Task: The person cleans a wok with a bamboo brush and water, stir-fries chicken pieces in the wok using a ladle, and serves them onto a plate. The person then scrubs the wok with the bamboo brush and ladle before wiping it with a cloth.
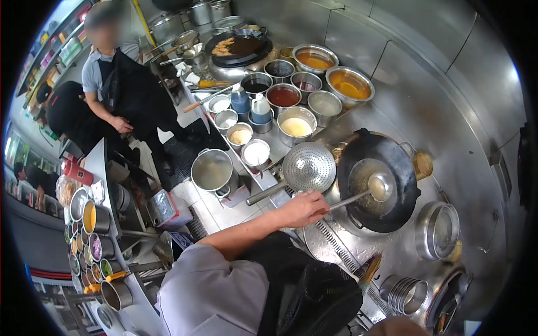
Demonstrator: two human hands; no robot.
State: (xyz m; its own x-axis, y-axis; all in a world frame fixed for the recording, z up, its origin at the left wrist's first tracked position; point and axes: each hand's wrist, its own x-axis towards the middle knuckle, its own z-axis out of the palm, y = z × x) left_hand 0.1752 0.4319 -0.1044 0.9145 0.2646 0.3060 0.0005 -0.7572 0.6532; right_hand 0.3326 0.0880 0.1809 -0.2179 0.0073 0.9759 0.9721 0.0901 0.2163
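Note:
My left hand (304,209) is closed round the handle of a metal ladle (380,187). The ladle's bowl holds pale liquid and is over the dark wok (402,207), which has liquid in its bottom. Beside the wok, a perforated strainer (309,167) lies with its handle pointing left, just above my left hand. At the bottom edge a rounded patch of skin shows, perhaps part of my right arm; no fingers are visible there.
Pots of sauces (283,96) and two steel bowls of orange liquid (350,84) stand behind the strainer. A large pot (213,169) is at centre-left. Stacked bowls (404,293) sit lower right. A co-worker in a dark apron (134,89) stands upper left; other people are further left.

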